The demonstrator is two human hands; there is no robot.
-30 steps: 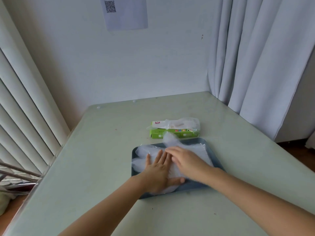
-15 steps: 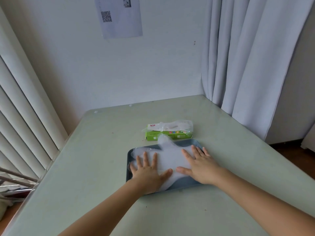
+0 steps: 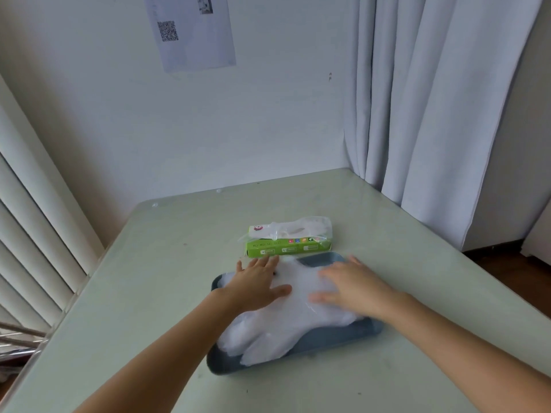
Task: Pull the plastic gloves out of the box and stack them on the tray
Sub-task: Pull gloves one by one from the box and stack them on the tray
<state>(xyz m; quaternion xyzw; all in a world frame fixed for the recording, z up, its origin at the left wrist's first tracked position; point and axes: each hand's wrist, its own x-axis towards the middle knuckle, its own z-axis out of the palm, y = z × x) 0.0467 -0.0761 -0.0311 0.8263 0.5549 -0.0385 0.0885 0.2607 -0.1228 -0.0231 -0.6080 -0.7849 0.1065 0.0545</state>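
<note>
Left hand [image 3: 256,283] and right hand [image 3: 354,289] lie flat, fingers extended, on the plastic gloves [image 3: 286,326] heaped in the blue tray [image 3: 328,341]. Press lightly and evenly so the slippery film settles inside the tray's rim. The green glove box [image 3: 287,248] sits just beyond the tray's far edge.

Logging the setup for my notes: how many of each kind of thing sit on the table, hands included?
Tray: 1
Glove box: 1
Glove stack: 1, single gloves uncountable
Hands: 2, left hand, right hand
Total: 5
</note>
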